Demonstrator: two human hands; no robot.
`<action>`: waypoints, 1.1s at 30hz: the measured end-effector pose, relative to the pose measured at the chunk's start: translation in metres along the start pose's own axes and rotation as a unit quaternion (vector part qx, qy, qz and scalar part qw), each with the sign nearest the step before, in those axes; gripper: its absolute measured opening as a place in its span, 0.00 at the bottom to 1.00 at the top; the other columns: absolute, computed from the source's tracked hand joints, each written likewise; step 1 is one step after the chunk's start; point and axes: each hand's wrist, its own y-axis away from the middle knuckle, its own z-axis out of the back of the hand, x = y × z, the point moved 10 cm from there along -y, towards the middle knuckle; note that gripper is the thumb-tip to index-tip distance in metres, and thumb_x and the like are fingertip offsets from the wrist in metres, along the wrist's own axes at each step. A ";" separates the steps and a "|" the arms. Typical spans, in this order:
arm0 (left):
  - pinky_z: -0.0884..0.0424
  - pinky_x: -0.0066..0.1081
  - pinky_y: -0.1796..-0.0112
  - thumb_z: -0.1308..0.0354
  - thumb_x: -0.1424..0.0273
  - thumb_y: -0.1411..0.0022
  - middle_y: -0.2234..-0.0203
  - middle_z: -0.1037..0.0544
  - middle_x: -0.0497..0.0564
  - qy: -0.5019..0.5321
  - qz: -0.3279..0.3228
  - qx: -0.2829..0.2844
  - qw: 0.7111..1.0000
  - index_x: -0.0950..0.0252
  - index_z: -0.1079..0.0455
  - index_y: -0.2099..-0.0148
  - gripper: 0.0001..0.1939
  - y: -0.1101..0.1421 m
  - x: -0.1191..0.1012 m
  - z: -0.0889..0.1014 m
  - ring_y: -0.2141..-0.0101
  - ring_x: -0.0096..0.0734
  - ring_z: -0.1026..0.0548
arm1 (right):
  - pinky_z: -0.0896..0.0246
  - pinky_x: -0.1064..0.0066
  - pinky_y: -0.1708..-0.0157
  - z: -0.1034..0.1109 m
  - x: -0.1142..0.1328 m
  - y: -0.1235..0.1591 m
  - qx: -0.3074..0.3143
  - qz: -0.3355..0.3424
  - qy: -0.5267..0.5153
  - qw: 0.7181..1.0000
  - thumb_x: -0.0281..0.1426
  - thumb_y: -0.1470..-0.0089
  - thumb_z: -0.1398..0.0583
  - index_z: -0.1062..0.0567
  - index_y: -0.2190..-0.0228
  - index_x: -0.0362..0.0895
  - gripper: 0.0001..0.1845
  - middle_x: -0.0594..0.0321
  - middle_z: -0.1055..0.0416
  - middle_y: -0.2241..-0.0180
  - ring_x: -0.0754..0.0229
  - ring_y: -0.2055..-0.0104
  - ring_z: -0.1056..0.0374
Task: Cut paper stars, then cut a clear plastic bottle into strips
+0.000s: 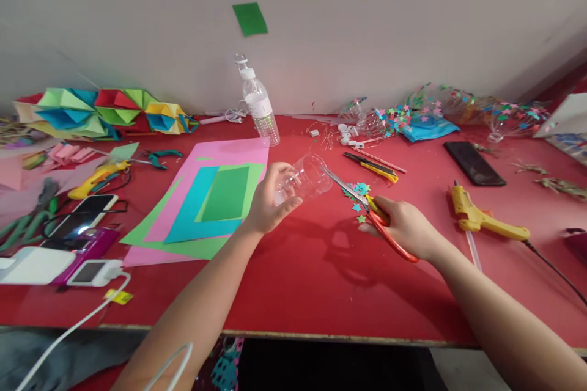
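My left hand is closed around a clear cut piece of plastic bottle, held just above the red table with its open end turned to the right. My right hand grips red-and-yellow scissors. Their metal blades point up and left and reach the bottle piece's open rim. Small paper stars lie on the table under the blades.
Stacked pink, green and blue paper sheets lie left of my hands. A water bottle stands at the back. A yellow glue gun, a black phone and a yellow utility knife lie right. Folded paper shapes, pliers and phones crowd the left.
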 end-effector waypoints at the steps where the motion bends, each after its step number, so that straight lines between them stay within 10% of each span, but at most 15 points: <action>1: 0.34 0.30 0.65 0.32 0.57 0.50 0.63 0.28 0.50 0.004 0.014 0.001 1.000 0.60 0.36 0.51 0.28 0.000 0.002 0.000 0.69 0.28 0.31 | 0.58 0.72 0.78 -0.001 0.000 0.000 0.003 -0.001 -0.003 1.000 0.49 0.47 0.41 0.44 0.76 0.49 0.22 0.69 0.43 0.82 0.63 0.80 0.51; 14: 0.36 0.28 0.73 0.41 0.53 0.42 0.65 0.27 0.49 0.022 0.198 0.042 0.979 0.61 0.35 0.54 0.21 0.008 0.016 -0.022 0.75 0.25 0.30 | 0.51 0.71 0.81 -0.031 0.005 0.007 0.183 -0.040 -0.338 0.922 0.62 0.49 0.45 0.39 0.77 0.46 0.31 0.72 0.46 0.85 0.67 0.83 0.48; 33: 0.30 0.32 0.67 0.36 0.48 0.51 0.74 0.25 0.49 0.197 0.352 0.040 0.914 0.64 0.33 0.61 0.26 0.019 0.054 -0.034 0.73 0.31 0.25 | 0.52 0.72 0.80 -0.043 -0.008 0.007 0.161 -0.089 -0.269 0.946 0.60 0.48 0.44 0.41 0.76 0.46 0.30 0.73 0.46 0.83 0.67 0.82 0.48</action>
